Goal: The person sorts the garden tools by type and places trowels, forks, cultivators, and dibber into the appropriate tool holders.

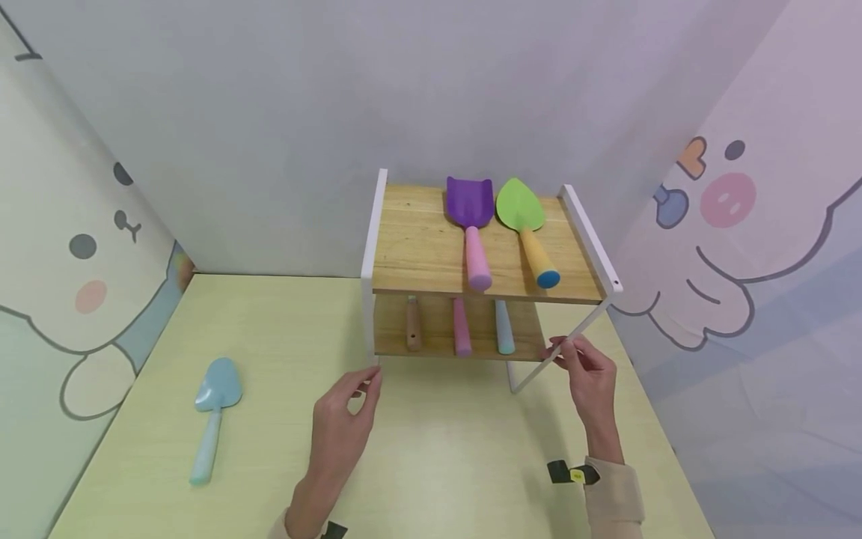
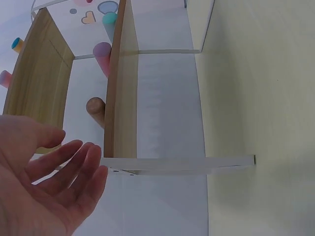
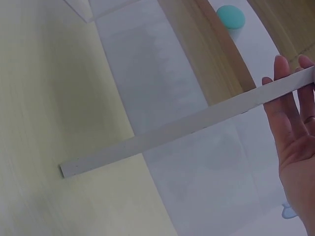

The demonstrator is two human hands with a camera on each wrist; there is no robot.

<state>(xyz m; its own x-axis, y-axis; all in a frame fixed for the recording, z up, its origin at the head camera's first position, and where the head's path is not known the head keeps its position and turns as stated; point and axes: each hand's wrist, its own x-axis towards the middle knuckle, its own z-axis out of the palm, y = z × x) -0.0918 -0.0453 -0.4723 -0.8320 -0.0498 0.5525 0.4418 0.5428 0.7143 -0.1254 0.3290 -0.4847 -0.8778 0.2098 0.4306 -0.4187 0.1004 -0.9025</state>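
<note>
A two-tier wooden rack point(image 1: 411, 254) with white metal sides is in the middle of the head view. My right hand point(image 1: 592, 374) grips its right front leg point(image 3: 197, 118), thumb in front and fingers behind. By the left front leg point(image 2: 182, 164), my left hand point(image 1: 340, 419) has its fingertips close to or touching the metal, fingers relaxed and thumb apart. On the top shelf lie a purple garden scoop point(image 1: 470, 202) with a pink handle and a green trowel point(image 1: 521, 206) with a yellow handle. Brown point(image 1: 413, 326), pink point(image 1: 461, 329) and pale blue point(image 1: 503, 329) handles show on the lower shelf; their heads are hidden.
A light blue trowel point(image 1: 218, 385) lies on the pale yellow table point(image 1: 283, 322), left of the rack. Behind the table hangs a grey-white curtain point(image 1: 269, 150). Curtains with cartoon animals close in the left and right sides.
</note>
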